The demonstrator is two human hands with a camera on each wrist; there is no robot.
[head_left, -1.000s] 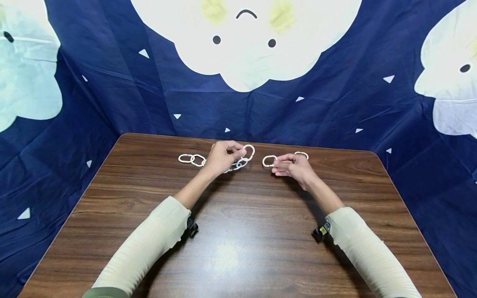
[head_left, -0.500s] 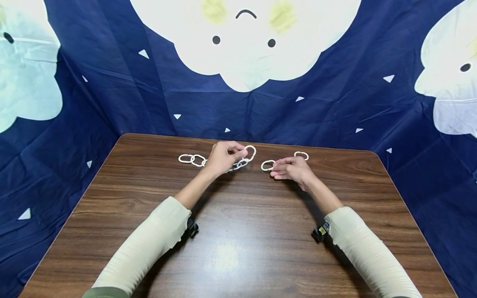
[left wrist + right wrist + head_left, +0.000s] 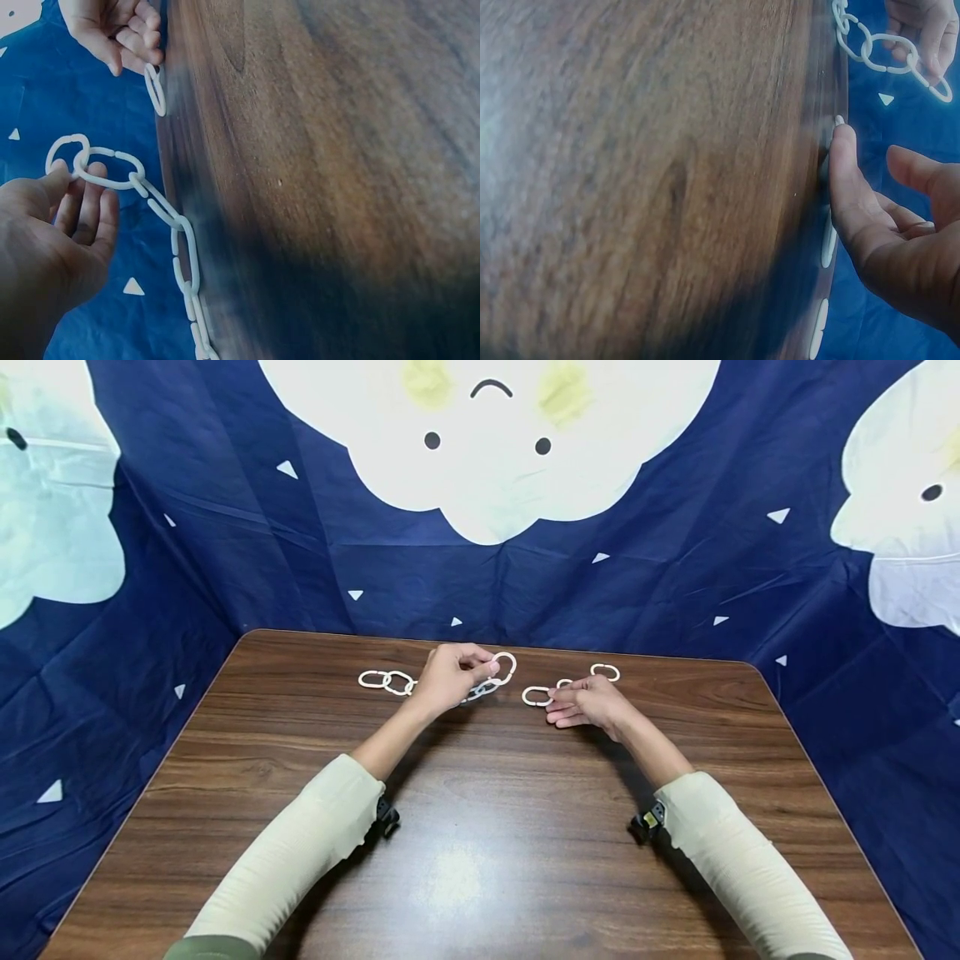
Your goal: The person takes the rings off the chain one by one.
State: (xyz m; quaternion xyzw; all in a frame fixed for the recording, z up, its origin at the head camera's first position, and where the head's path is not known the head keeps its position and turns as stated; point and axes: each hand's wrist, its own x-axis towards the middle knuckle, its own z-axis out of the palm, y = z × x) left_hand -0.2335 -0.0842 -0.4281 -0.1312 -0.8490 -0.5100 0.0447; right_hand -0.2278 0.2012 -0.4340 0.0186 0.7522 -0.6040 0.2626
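Observation:
My left hand [image 3: 450, 675] pinches the end link [image 3: 507, 667] of a white plastic chain between thumb and fingers. From that raised link the chain [image 3: 166, 212] hangs down to the table, its middle part hidden behind the hand in the head view. Further left, more joined links [image 3: 386, 681] lie flat. At the right, my right hand [image 3: 588, 703] touches a loose white link [image 3: 536, 697] on the table with its fingertips. Its thumb [image 3: 911, 166] stands apart from the extended fingers [image 3: 853, 195] in the right wrist view.
Two more loose links lie by the right hand: one link [image 3: 564, 682] partly hidden behind it, another link [image 3: 605, 672] further right. The brown wooden table [image 3: 487, 793] ends at a back edge just beyond them. A blue cloth [image 3: 667, 585] with cloud prints hangs behind.
The loose link at my right fingertips has slid slightly left and toward me with that hand. A link behind the hand has come into view. My left hand has barely moved.

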